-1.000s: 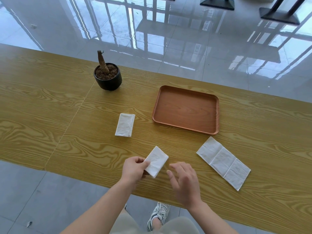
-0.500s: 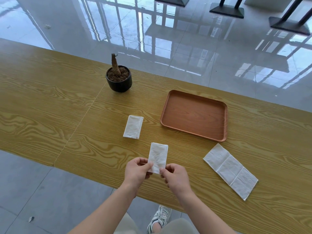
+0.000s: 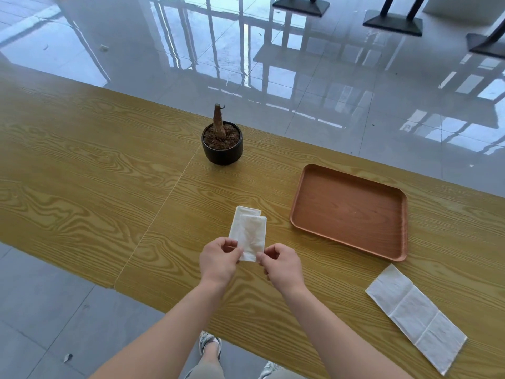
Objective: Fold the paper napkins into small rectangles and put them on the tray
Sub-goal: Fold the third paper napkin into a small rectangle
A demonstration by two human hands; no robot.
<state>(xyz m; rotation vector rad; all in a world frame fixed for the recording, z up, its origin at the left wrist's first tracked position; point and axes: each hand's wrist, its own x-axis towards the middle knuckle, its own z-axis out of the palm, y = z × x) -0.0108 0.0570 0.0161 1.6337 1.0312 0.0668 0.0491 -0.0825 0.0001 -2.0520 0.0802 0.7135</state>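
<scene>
Left hand: the left hand (image 3: 218, 260) has its fingers curled, and thumb and fingertips pinch the lower left corner of a small folded white paper napkin (image 3: 252, 236).
Right hand: the right hand (image 3: 282, 266) is curled the same way and pinches the lower right corner of that napkin.
Held napkin: a narrow rectangle with its long side pointing away from the person, held between the two hands over the near middle of the tabletop, left of the tray.
Second napkin: another folded white paper rectangle (image 3: 236, 221) lies on the tabletop just behind the held one and is partly covered by it in this view; I cannot tell whether the two touch.
Open napkin: a long white paper napkin with three creased panels (image 3: 415, 316) lies flat and slanted near the front edge, to the right of the hands and nearer than the tray.
Tray: a reddish-brown rectangular wooden tray with rounded corners (image 3: 296, 199) sits right of the hands, apart from all three napkins.
Pot: a small round black pot of brown soil with a cut stump (image 3: 222, 149) stands beyond the hands, near the far edge.
Tabletop: a long yellow wood-grain tabletop (image 3: 82, 173) carries everything.
Floor: glossy grey tiles (image 3: 314, 86) beyond it; light sneakers (image 3: 208, 343) below the near edge.
</scene>
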